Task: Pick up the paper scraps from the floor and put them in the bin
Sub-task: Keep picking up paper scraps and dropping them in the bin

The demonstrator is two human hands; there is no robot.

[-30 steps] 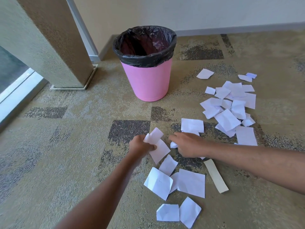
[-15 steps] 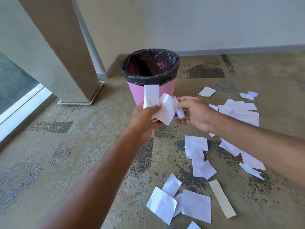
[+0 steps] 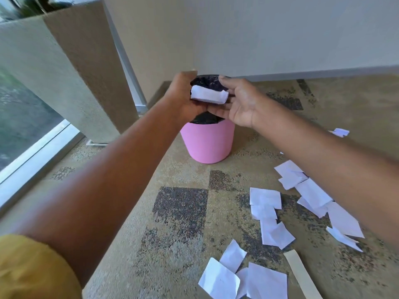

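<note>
The pink bin (image 3: 207, 143) with a black liner (image 3: 205, 120) stands on the carpet by the wall. Both my hands are held over its mouth. My left hand (image 3: 183, 98) cups a curled bunch of white paper scraps (image 3: 209, 94) between thumb and fingers. My right hand (image 3: 237, 102) is beside it with straight fingers, touching the bunch's right end. Several white scraps (image 3: 265, 198) lie on the floor to the right of the bin, and more lie close to me (image 3: 220, 279). The bin's inside is mostly hidden by my hands.
A wide textured pillar (image 3: 64, 72) rises left of the bin, with a floor-level window (image 3: 21, 121) beyond it. A beige paper strip (image 3: 300, 274) lies among the near scraps. A grey baseboard (image 3: 323, 72) runs along the wall behind.
Both hands rose from the floor with the gathered scraps and moved forward over the bin's mouth. The right hand's fingers have straightened.
</note>
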